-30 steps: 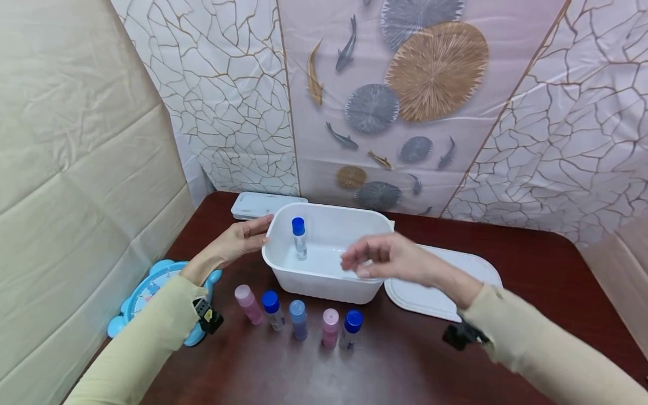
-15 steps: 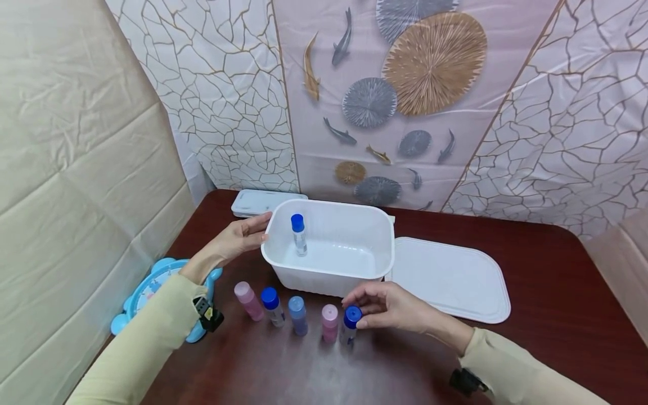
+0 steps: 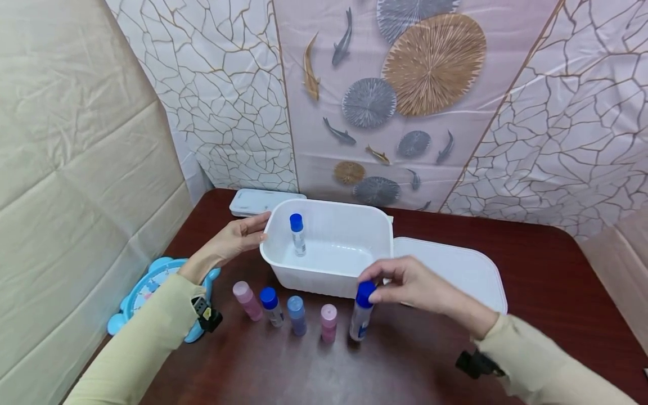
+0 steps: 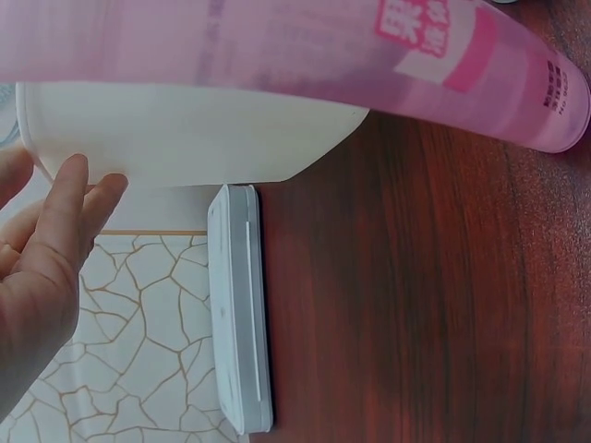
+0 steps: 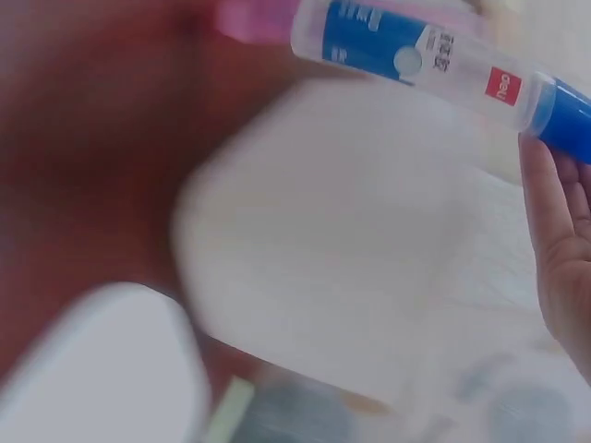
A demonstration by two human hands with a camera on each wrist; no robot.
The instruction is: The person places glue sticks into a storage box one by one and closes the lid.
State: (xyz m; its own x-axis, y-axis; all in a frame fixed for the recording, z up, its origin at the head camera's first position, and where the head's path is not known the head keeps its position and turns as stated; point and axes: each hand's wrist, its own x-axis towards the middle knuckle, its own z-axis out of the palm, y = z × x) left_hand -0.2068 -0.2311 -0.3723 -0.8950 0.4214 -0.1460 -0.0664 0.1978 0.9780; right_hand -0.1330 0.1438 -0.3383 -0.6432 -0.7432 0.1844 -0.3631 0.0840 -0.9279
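My right hand [image 3: 412, 284] pinches the blue cap of a clear liquid glue bottle [image 3: 360, 323], raised just off the table in front of the white plastic bin [image 3: 319, 281]. Its blue label and red logo show in the right wrist view. With thumb at the rim and fingers along the outer wall, my left hand [image 3: 230, 244] holds the bin's left end. Inside that end stands another blue-capped glue bottle [image 3: 298, 239]. Before the bin stand a pink bottle [image 3: 248, 302], a blue-capped bottle [image 3: 272, 308], a light blue bottle [image 3: 297, 316] and another pink bottle [image 3: 328, 324].
A white lid [image 3: 455, 270] lies flat to the right of the bin. Behind its left corner is a flat white case [image 3: 258, 201]. A light blue round toy-like object [image 3: 136, 295] sits at the left, partly under my left forearm. A patterned cloth backdrop rises behind the table.
My right hand came down from over the bin to the rightmost blue-capped glue bottle, took its cap and lifted it slightly rightward. The left hand stayed on the bin.
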